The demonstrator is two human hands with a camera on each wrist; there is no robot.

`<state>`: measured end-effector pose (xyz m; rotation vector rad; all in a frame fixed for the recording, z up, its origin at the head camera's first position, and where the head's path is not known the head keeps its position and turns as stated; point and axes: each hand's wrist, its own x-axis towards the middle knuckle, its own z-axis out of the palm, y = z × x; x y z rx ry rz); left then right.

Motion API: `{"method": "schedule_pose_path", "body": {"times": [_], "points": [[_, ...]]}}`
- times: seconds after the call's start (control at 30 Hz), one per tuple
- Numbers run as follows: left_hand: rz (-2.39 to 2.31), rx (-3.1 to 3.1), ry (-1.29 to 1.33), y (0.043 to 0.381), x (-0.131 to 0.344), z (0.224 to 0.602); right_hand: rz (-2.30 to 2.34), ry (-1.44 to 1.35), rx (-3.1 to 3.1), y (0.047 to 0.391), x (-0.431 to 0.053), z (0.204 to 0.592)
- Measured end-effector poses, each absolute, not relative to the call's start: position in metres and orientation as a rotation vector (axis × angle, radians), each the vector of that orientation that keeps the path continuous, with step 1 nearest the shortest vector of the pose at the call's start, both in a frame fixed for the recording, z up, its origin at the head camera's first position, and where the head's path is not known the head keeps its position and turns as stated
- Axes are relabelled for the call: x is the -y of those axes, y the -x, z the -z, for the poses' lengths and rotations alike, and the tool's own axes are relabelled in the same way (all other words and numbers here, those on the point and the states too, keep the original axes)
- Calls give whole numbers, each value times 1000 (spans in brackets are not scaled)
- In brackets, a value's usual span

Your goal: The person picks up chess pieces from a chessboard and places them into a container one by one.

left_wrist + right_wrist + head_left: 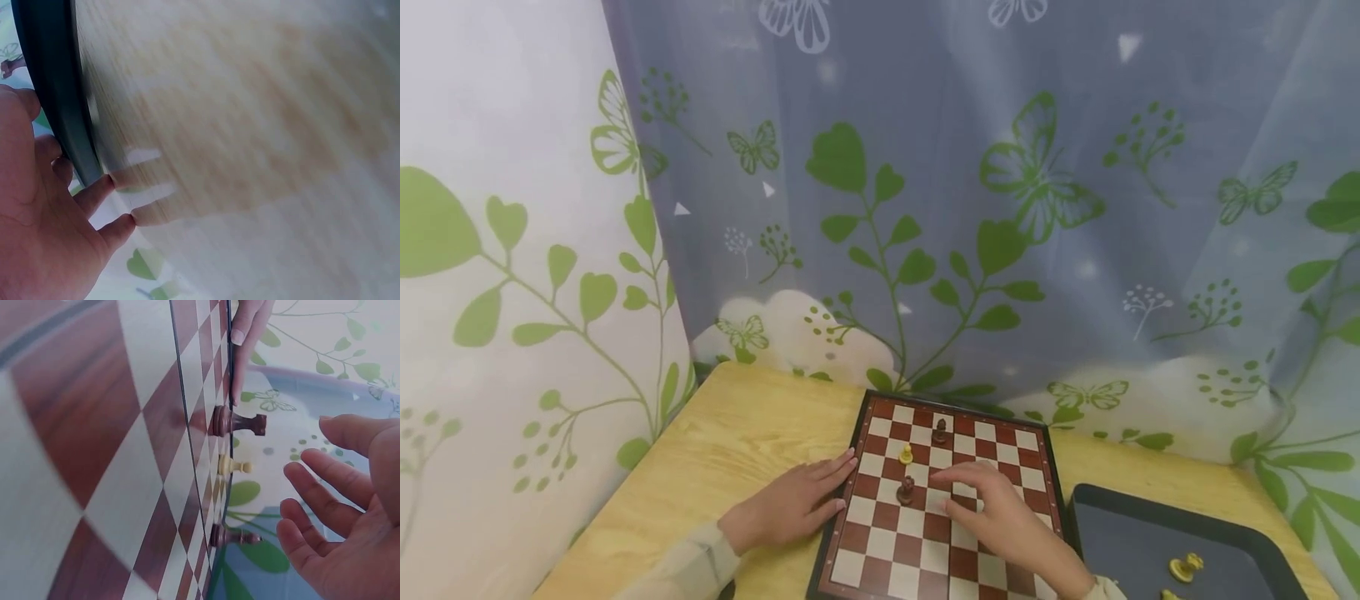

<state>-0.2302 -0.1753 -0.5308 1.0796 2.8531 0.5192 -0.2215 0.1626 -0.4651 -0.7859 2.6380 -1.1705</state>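
Observation:
A red-and-cream chessboard point(904, 550) with a dark rim lies on the wooden table. On it stand a dark brown rook point(906, 492), a pale yellow pawn point(906, 455) and, farther back, a dark bishop-like piece point(940, 432). All three show in the right wrist view too: the rook point(240, 422), the pawn point(234, 465) and the bishop-like piece point(232, 537). My left hand point(796, 504) touches the board's left edge with its fingers extended. Above the squares to the right of the rook hovers my right hand point(1000, 512), fingers loosely bent and apart, holding nothing.
Right of the board sits a dark tray point(1138, 523) holding yellow chess pieces, one of them a yellow piece point(1186, 568) lying tilted. Wooden tabletop point(760, 417) extends to the left. Behind the table hangs a leaf-and-butterfly patterned curtain point(925, 167).

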Motion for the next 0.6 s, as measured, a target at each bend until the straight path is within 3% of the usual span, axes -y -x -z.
{"method": "schedule_pose_path", "body": {"times": [0.6], "points": [[-519, -2850, -1043, 230, 174, 528, 1145, 914, -2575, 247, -135, 480]]}}
